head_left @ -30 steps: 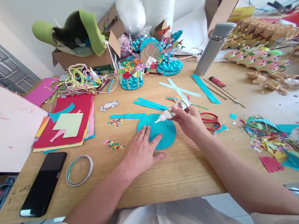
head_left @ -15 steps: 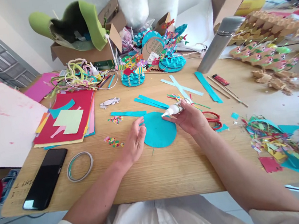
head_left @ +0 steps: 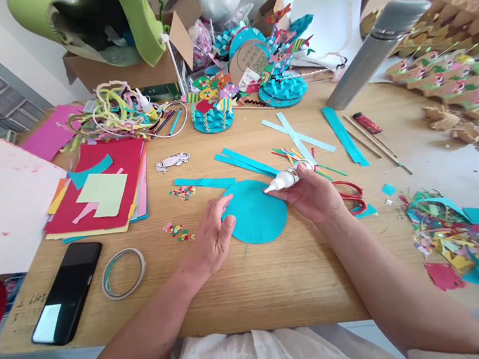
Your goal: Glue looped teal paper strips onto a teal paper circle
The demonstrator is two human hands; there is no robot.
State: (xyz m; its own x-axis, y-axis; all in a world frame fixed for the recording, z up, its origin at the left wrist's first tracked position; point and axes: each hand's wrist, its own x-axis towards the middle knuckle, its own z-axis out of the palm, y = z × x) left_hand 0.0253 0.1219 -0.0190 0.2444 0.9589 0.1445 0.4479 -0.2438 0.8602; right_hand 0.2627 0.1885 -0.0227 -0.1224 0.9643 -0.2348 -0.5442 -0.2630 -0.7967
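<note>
A round blue piece of paper [head_left: 255,213] lies flat on the wooden table between my hands. My right hand [head_left: 314,196] is closed around a white glue bottle [head_left: 287,178], its nozzle pointing left over the upper right part of the circle. At the circle's left edge rests my left hand [head_left: 215,232], fingers apart and holding nothing; whether it touches the paper is hard to tell. Blue paper strips [head_left: 204,182] lie just beyond the circle. Red-handled scissors [head_left: 351,195] sit to the right of my right hand, partly hidden by it.
Left: a phone [head_left: 67,293], a tape roll [head_left: 123,273] and stacked coloured paper [head_left: 94,213]. Small paper dots [head_left: 178,231] lie near my left hand. Paper scraps [head_left: 448,222] cover the right. Behind stand a grey flask [head_left: 375,52] and blue paper crafts [head_left: 212,118].
The view has shifted slightly closer and downward. Both hands keep nearly the same pose, the glue bottle staying over the circle's upper right edge.
</note>
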